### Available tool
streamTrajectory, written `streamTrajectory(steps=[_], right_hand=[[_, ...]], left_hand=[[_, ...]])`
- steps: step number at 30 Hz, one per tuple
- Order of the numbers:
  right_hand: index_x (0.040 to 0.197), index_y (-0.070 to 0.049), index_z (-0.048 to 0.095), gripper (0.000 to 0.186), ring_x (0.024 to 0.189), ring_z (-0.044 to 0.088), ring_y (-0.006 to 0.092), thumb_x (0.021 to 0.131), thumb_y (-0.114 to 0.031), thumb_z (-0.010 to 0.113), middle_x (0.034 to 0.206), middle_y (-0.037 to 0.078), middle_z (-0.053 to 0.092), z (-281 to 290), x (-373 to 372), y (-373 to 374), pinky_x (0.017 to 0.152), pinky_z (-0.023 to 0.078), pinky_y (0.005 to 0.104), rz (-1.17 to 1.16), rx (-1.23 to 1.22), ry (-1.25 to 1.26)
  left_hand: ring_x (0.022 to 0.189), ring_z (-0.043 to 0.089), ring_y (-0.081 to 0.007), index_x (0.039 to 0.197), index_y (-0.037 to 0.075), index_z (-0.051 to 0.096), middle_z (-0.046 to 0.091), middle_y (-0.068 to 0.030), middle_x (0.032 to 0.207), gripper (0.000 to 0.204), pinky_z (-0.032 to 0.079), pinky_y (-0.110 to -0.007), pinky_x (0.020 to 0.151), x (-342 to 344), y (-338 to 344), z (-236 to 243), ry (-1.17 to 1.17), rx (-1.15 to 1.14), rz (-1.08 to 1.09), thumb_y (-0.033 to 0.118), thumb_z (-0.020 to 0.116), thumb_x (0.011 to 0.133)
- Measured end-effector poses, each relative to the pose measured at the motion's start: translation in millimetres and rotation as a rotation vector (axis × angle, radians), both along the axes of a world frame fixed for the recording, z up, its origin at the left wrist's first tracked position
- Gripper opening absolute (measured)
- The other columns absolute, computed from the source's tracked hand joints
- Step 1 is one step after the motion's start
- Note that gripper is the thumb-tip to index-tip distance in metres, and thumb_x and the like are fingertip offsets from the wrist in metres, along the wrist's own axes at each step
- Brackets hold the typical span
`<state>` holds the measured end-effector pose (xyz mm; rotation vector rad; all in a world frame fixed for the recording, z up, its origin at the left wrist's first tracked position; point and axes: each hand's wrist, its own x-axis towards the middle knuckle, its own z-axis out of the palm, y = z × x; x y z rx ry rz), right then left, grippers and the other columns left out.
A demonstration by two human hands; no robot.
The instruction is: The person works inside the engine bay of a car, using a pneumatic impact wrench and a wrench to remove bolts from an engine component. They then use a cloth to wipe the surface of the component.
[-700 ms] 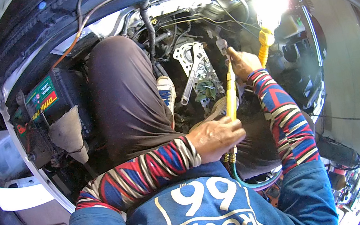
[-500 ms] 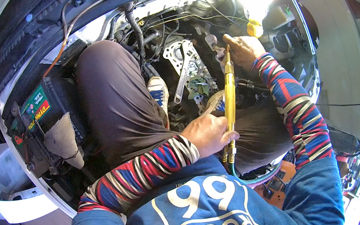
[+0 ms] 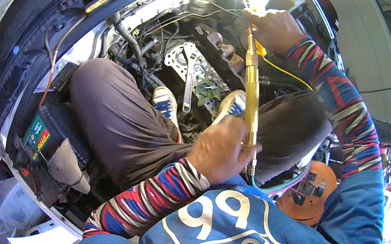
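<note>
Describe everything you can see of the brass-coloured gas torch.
The gas torch looks like brass: a long, shiny golden body with a collar near the top, narrowing to a thin coppery tube, and fittings at the lower end, where a teal hose leads off. In the picture it slants steeply, its top leaning right. The right hand closes at the thin end, where the tip is lost against hand and glare; the blurred left hand is at the lower end, its grip unclear.
</note>
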<state>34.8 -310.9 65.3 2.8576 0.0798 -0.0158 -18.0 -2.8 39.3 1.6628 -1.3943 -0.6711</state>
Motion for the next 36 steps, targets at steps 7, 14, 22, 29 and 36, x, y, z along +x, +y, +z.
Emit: streamTrajectory(steps=[7,14,22,29,36], right_hand=[[0.128,-0.014,0.050,0.043,0.076,0.069,0.0362,0.088,-0.023,0.063,0.084,0.016,0.069,24,-27,-12,0.065,0.053,0.0483,-0.026,-0.032,0.002],[0.134,-0.017,0.049,0.046,0.073,0.070,0.0332,0.096,-0.041,0.058,0.078,0.015,0.069,25,-39,-10,0.060,0.054,0.0453,-0.079,0.091,-0.187],[0.092,-0.008,0.060,0.042,0.068,0.056,0.0125,0.099,-0.049,0.055,0.081,0.002,0.060,17,-64,89,0.061,0.047,0.0293,-0.666,1.944,0.206],[0.108,-0.006,0.059,0.039,0.069,0.048,0.0086,0.106,-0.043,0.046,0.080,0.001,0.054,56,-103,129,0.059,0.043,0.0273,-0.617,1.894,0.171],[0.104,-0.012,0.058,0.042,0.044,0.050,0.0109,0.100,-0.054,0.051,0.071,0.002,0.060,156,-255,-15,0.038,0.043,0.0257,-0.736,1.892,-0.541]], left_hand=[[0.067,0.067,-0.0364,0.085,0.002,0.060,0.062,-0.0185,0.071,0.038,0.055,-0.046,0.060,-8,-9,-3,0.008,0.113,-0.150,0.039,0.067,0.090],[0.069,0.067,-0.0302,0.093,0.001,0.058,0.061,-0.0129,0.079,0.032,0.056,-0.038,0.061,-13,-8,-7,-0.221,-0.036,-0.222,0.031,0.066,0.090],[0.078,0.068,-0.0314,0.101,0.003,0.061,0.062,-0.0120,0.090,0.025,0.057,-0.040,0.069,-24,-23,-13,-0.152,-0.339,-0.310,0.024,0.064,0.087],[0.073,0.066,-0.0300,0.080,0.007,0.061,0.063,-0.0104,0.076,0.028,0.056,-0.041,0.065,9,-10,1,-0.068,-0.097,-0.379,0.033,0.071,0.086],[0.077,0.066,-0.0341,0.097,0.004,0.065,0.065,-0.0164,0.086,0.017,0.052,-0.041,0.067,51,-21,-16,0.003,0.120,0.028,0.020,0.067,0.091]])
